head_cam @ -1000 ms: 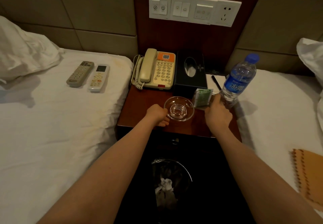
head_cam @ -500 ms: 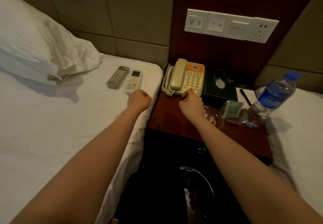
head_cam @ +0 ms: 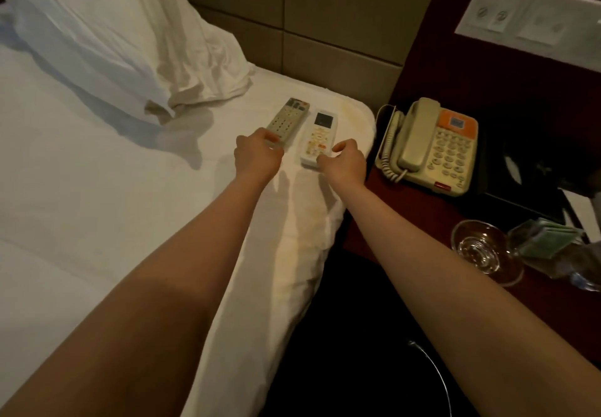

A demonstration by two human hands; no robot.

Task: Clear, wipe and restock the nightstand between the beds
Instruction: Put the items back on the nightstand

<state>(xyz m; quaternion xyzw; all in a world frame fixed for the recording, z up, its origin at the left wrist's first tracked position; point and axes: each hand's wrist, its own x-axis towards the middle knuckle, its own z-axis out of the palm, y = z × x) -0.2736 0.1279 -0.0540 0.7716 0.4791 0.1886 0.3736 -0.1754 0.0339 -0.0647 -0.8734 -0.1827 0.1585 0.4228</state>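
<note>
A: Obs. The left hand [head_cam: 258,153] has its fingers curled over the near end of the grey button-covered remote control [head_cam: 289,120]. It lies on the white bed sheet [head_cam: 97,205], near the dark red wooden nightstand [head_cam: 422,208]. The right hand [head_cam: 346,161] is half-curled with the thumb raised, at the white remote control with orange buttons [head_cam: 320,133]. Cannot tell if it has hold.

B: Suggest pinching each by its long edges, lifting straight and setting down clear of the beige corded telephone [head_cam: 429,146] and clear glass ashtray [head_cam: 484,251].
</note>
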